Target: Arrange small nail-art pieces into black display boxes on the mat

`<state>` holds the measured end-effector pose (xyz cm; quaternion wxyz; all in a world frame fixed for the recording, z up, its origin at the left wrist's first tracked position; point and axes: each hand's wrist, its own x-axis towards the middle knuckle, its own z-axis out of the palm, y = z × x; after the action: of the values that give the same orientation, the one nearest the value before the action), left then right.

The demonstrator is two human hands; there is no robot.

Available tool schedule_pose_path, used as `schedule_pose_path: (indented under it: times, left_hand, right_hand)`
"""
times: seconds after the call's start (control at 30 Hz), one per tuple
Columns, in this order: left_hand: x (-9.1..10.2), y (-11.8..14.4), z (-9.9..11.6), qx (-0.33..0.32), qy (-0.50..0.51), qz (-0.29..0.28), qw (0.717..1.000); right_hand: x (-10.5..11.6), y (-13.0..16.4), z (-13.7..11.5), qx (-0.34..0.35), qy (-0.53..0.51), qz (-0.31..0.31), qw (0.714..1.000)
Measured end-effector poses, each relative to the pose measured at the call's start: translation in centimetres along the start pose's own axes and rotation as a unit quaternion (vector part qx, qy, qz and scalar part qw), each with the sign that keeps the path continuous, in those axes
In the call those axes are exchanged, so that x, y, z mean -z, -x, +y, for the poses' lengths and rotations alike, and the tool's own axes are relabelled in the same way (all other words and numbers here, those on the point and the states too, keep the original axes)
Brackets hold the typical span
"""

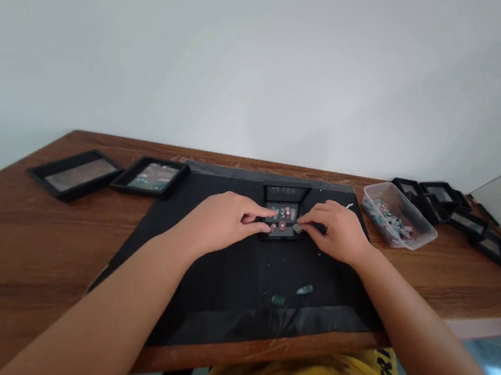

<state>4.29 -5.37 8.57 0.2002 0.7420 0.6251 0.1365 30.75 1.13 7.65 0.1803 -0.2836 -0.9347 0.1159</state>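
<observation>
A small black box [278, 237] stands with its lid up on the black mat [221, 270]. Inside it lie several small decorated pieces [284, 212], in pink, green and clear tones, which look like press-on nails. My left hand [222, 221] grips the box's left side, with the thumb and forefinger reaching over its edge. At the right front corner my right hand [334, 230] pinches a small greyish nail-like piece [297, 228] between thumb and fingers. Nearer me, a dark green nail tip [278, 300] and a paler teal nail tip [305, 289] rest on the mat.
Two black framed boxes with clear windows, one plain [79, 174] and one holding greenish pieces [150, 176], lie at the left. A clear plastic tub [399, 216] of small packets stands to the right. Beyond it several black boxes [470, 222] are piled near the wall.
</observation>
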Motion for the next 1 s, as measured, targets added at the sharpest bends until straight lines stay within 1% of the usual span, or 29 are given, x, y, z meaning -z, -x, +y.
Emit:
schedule_pose_path:
  times: [0.1,0.27,0.4,0.53,0.73,0.83,1.0]
  left_hand:
    - [-0.4,-0.4,-0.6,-0.007,0.009,-0.004,1.0]
    - [-1.2,-0.9,-1.3,-0.011,0.057,0.002,0.998]
    - [-1.7,-1.1,-1.5,-0.018,0.073,0.0,0.997]
    - [-1.9,-1.1,-1.5,-0.024,0.073,-0.006,0.997]
    - [-1.5,-1.0,-1.1,0.009,0.035,-0.001,0.999]
    - [-1.4,-1.0,-1.0,-0.013,0.03,0.006,0.999]
    - [-1.9,-1.2,-0.9,-0.027,0.056,-0.016,0.998]
  right_hand:
    - [-0.1,0.0,0.6,-0.005,-0.008,-0.023,1.0]
    - [-1.0,-0.2,0.2,-0.006,-0.041,-0.037,0.998]
    - [-1.3,-0.3,-0.1,-0.02,-0.038,-0.032,0.999]
    - [-1.4,-0.3,-0.2,-0.02,-0.027,-0.026,0.999]
    - [-1.5,-0.5,-0.4,-0.025,-0.027,0.009,0.999]
    - [-1.7,-0.7,-0.5,-0.027,-0.037,0.008,0.999]
    - [-2.0,-0.7,-0.8,-0.039,-0.055,-0.002,0.998]
